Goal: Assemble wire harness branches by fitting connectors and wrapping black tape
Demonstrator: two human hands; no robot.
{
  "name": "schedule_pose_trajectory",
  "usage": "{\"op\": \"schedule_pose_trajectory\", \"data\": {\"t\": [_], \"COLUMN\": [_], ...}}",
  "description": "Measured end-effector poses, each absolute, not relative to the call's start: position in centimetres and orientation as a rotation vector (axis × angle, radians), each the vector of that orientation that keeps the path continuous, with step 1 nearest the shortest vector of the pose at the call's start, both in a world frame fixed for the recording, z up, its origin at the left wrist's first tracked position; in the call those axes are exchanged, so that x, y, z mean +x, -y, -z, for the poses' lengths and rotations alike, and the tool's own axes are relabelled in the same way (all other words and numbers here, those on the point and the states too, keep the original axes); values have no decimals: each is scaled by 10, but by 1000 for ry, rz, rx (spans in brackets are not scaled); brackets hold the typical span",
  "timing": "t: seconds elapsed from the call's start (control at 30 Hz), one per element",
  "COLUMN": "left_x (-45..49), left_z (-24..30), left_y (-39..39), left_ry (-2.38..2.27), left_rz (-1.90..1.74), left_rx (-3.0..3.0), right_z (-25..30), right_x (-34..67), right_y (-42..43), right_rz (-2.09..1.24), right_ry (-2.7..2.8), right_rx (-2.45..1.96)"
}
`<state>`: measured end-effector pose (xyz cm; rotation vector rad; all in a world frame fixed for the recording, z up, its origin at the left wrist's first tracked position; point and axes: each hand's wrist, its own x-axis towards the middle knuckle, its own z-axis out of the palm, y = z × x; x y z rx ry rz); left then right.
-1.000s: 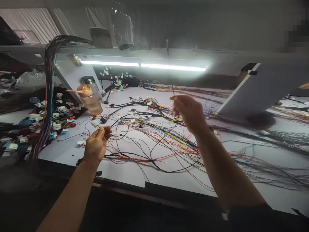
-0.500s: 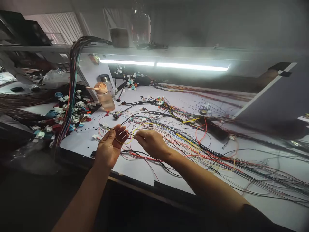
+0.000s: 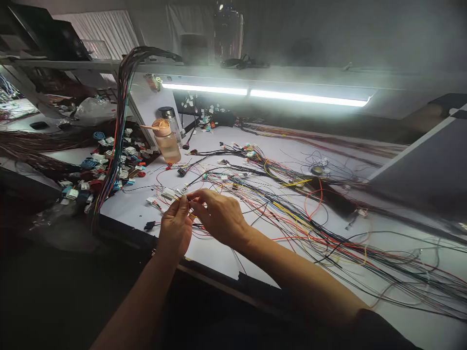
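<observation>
My left hand [image 3: 176,227] is closed, its thumb and fingers pinching thin wires just behind a white plastic connector [image 3: 168,193]. Right against its fingertips, my right hand [image 3: 223,218] pinches with thumb and forefinger at the same wires; the exact spot between the fingertips is hidden. A small white tag [image 3: 184,189] with dark lettering shows just beyond the fingers. Another white connector with short wires [image 3: 151,200] lies on the white worktop [image 3: 204,249] left of my hands, and a black connector [image 3: 149,225] rests near the front edge.
Bundles of coloured wires [image 3: 310,228] spread across the worktop to the right. A peach-lidded bottle [image 3: 169,143] and a dark-lidded bottle [image 3: 170,119] stand at the back left. Many loose connectors [image 3: 124,160] are heaped at the left beside a hanging cable bundle [image 3: 122,107]. A lit tube lamp [image 3: 306,98] runs under the shelf.
My right hand has moved left along the wire to meet my left hand, whose fingers have closed in from a more spread pose. The view has shifted slightly.
</observation>
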<state>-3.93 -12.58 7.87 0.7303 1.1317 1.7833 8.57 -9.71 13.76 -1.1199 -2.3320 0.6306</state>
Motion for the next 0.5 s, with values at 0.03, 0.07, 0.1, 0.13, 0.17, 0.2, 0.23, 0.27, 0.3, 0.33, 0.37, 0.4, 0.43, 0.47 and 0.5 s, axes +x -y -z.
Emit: {"op": "schedule_pose_trajectory", "data": {"t": [0.03, 0.07, 0.1, 0.13, 0.17, 0.2, 0.23, 0.27, 0.3, 0.33, 0.37, 0.4, 0.43, 0.47, 0.5], "left_x": [-39, -39, -39, -39, -39, -40, -40, -40, -40, -40, -40, -40, -40, -39, -39], "left_z": [-78, -77, -76, -75, -75, -75, -74, -74, -74, -74, -74, -73, -73, -73, -72], "left_y": [127, 128, 129, 131, 132, 133, 134, 135, 136, 136, 136, 136, 136, 136, 137], "left_ry": [-1135, -1139, -1143, -1147, -1151, -1154, -1156, -1156, -1154, -1150, -1146, -1141, -1136, -1127, -1115], "left_rz": [-1786, -1792, -1799, -1804, -1807, -1808, -1808, -1801, -1791, -1779, -1767, -1754, -1743, -1736, -1729], "left_rx": [727, 726, 728, 732, 734, 736, 738, 739, 735, 725, 711, 697, 684, 677, 673], "right_z": [-139, -139, -137, -135, -132, -129, -125, -122, -118, -116, -114, -112, -110, -109, -108], "right_x": [81, 78, 75, 74, 74, 74, 76, 77, 79, 81, 83, 85, 87, 88, 90], "right_y": [97, 96, 95, 94, 93, 92, 91, 91, 90, 90, 91, 91, 91, 92, 92], "right_rz": [-647, -658, -660, -650, -633, -609, -585, -564, -548, -536, -528, -520, -513, -504, -493], "right_ry": [2312, 2291, 2270, 2256, 2248, 2240, 2228, 2213, 2197, 2184, 2172, 2164, 2161, 2163, 2164], "right_rx": [-1143, -1171, -1194, -1202, -1189, -1169, -1149, -1131, -1120, -1115, -1115, -1118, -1121, -1122, -1122]}}
